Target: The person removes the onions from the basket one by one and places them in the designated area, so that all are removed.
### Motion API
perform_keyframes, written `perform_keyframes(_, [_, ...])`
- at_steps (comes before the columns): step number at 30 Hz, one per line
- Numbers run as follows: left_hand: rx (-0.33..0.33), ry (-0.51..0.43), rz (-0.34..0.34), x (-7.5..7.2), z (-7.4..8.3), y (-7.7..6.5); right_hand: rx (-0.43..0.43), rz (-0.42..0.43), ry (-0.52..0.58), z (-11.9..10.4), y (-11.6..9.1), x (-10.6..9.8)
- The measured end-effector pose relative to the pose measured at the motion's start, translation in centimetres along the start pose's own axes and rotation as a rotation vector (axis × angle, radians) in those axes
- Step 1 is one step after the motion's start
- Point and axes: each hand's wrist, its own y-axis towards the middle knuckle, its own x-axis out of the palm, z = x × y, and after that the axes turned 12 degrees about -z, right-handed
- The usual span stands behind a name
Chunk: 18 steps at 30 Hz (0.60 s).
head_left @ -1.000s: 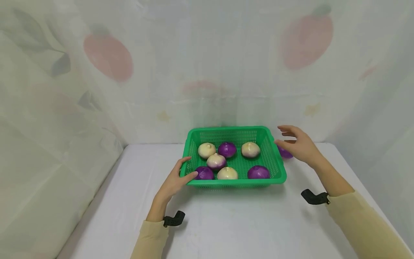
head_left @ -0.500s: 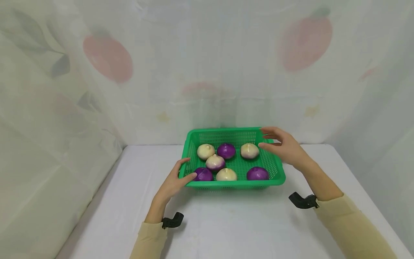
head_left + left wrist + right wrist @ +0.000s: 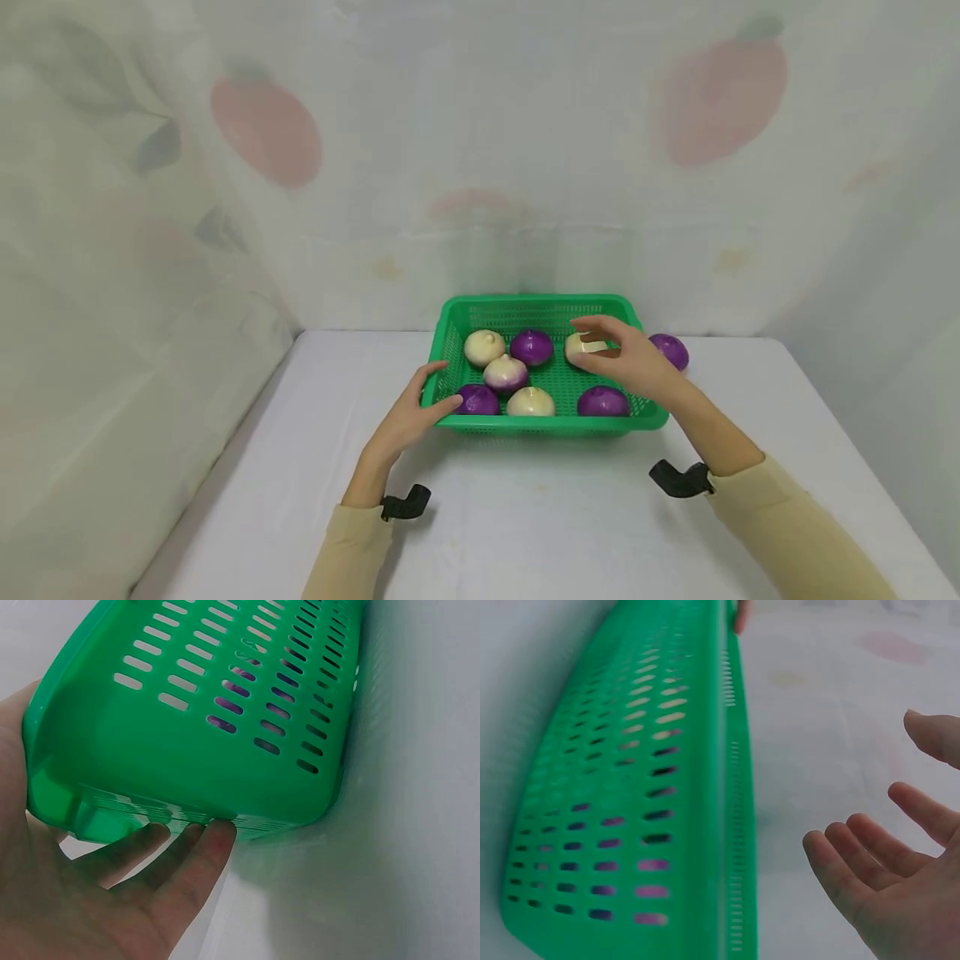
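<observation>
A green plastic basket with slotted walls holds several glossy, round, onion-like vegetables, some purple, some cream. My left hand grips its left side, thumb over the rim; in the left wrist view, the fingers lie against the outer wall. Above the basket's right part hovers my right hand, fingers apart and nothing between them. It partly covers a cream onion-like vegetable from the head camera; no contact is plain. The right wrist view shows the right hand apart from the basket wall.
One more purple onion-like vegetable lies outside the basket, by its right end. The white table meets a printed curtain behind the basket, with more sheeting along both sides.
My right hand has moved left, from beside the purple vegetable outside to above the basket's right part. The left hand stays on the basket, and the vegetables keep their places.
</observation>
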Motion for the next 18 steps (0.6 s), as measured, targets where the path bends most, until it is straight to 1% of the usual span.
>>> perform_keyframes(6, [-0.005,-0.017,-0.01,0.0,-0.1,0.1,-0.014,-0.04,-0.023,1.1,1.1,1.5])
perform_keyframes(13, [0.001,-0.028,-0.014,-0.1,0.0,-0.1,-0.035,-0.12,-0.063,1.8,2.4,3.1])
perform_keyframes(18, [0.0,-0.034,-0.018,-0.1,0.2,0.0,-0.006,-0.15,-0.117,2.5,2.9,3.9])
